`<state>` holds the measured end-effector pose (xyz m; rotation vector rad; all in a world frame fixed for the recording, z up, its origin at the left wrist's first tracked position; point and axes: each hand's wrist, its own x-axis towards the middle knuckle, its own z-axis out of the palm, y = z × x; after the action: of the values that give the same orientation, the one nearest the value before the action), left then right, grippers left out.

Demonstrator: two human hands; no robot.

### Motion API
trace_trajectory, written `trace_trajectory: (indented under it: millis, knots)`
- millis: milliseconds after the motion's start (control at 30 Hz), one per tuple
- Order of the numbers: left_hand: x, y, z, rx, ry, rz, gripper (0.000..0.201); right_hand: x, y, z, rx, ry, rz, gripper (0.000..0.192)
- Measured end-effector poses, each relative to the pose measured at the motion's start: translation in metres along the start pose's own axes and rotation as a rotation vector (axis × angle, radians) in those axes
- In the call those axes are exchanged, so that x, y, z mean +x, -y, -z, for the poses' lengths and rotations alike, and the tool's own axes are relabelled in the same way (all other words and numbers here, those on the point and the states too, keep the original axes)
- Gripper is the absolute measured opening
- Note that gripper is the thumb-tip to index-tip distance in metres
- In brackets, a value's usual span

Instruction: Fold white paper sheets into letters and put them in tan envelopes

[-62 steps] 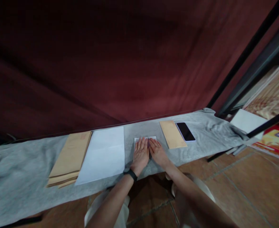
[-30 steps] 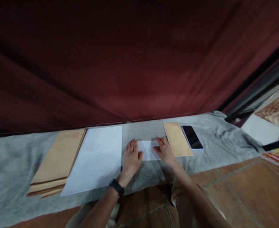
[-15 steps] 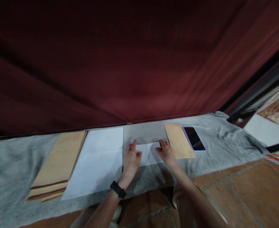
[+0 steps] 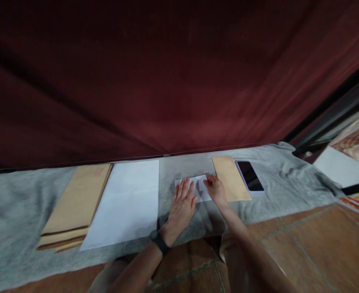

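A small folded sheet of white paper lies on the grey cloth in front of me. My left hand rests flat across its left part, fingers stretched out, a dark watch on the wrist. At the paper's right edge, my right hand is closed, its thumb and fingers pinching that edge. Just to the right of this hand lies a single brown envelope. A larger stack of white paper sits left of my left hand.
A pile of brown envelopes lies farther left. The phone in a pale purple case is beyond the single envelope. A dark red curtain hangs behind the grey cloth. Brown floor tiles show along the near edge.
My left hand has moved right from the paper's left edge and now lies flat on it. My right hand stays at the right edge, its fingers drawn closer together.
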<state>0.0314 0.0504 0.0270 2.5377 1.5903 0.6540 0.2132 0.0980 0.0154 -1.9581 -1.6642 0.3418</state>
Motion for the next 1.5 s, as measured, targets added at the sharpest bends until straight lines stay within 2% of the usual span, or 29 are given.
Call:
trace_trajectory:
  millis: [133, 233, 300, 367, 467, 633, 800, 1100, 1367, 1500]
  knots:
    - [-0.012, -0.009, -0.012, 0.082, 0.074, -0.061, 0.053, -0.008, 0.005, 0.004, -0.085, -0.004, 0.005, 0.028]
    - [-0.015, -0.006, -0.017, 0.107, 0.072, -0.061, 0.054, -0.020, 0.014, 0.001, -0.051, -0.058, 0.112, 0.042]
    - [-0.016, -0.003, -0.020, 0.121, 0.083, -0.061, 0.056, -0.031, 0.022, -0.005, 0.012, 0.002, 0.243, 0.047]
    - [-0.017, 0.000, -0.023, 0.136, 0.106, -0.077, 0.058, -0.043, 0.030, -0.014, 0.068, 0.123, 0.382, 0.050]
    - [-0.018, 0.001, -0.025, 0.161, 0.122, -0.073, 0.061, -0.057, 0.035, -0.024, 0.038, 0.230, 0.494, 0.055]
    - [-0.021, 0.004, -0.018, 0.171, 0.142, 0.000, 0.061, -0.064, 0.029, -0.024, -0.123, 0.206, 0.492, 0.058]
    - [-0.026, 0.012, -0.012, 0.152, 0.105, 0.042, 0.059, -0.066, 0.018, -0.021, -0.214, 0.166, 0.516, 0.058]
    - [-0.028, 0.023, -0.003, 0.170, 0.124, 0.145, 0.059, -0.072, 0.007, -0.023, -0.249, 0.022, 0.404, 0.059]
    - [-0.026, 0.030, 0.004, 0.171, 0.091, 0.229, 0.056, -0.076, 0.000, -0.019, -0.287, -0.027, 0.360, 0.062]
    - [-0.020, 0.035, 0.005, 0.074, 0.054, 0.243, 0.052, -0.075, 0.000, -0.016, -0.300, -0.045, 0.367, 0.063]
